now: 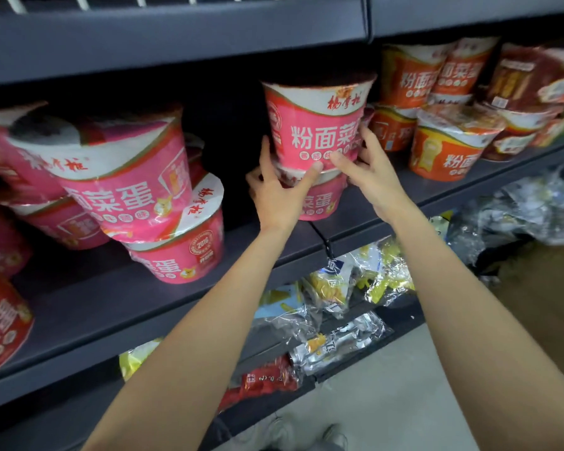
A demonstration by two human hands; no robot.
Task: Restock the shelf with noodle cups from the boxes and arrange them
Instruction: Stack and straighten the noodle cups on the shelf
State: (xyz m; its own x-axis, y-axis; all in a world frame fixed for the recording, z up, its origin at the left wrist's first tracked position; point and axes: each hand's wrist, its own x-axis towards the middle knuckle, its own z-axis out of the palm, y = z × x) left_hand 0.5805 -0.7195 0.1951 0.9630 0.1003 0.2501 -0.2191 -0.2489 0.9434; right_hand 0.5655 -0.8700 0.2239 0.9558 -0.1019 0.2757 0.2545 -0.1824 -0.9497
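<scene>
A pink noodle cup [316,125] stands upright on top of a second pink cup [323,200] on the dark shelf [111,304]. My left hand [279,190] grips the base of the top cup from the left, its fingers curled round the seam between the two cups. From the right, my right hand [368,170] holds the same cup with thumb in front and fingers behind it. Further left, a tilted pink cup [121,177] leans on another pink cup [183,252].
Orange noodle cups [443,151] stacked in two layers fill the shelf to the right. More pink and red cups [0,320] crowd the far left. An upper shelf [176,34] hangs close above. Foil snack bags [339,343] lie on the lower shelves. Feet show on the floor below.
</scene>
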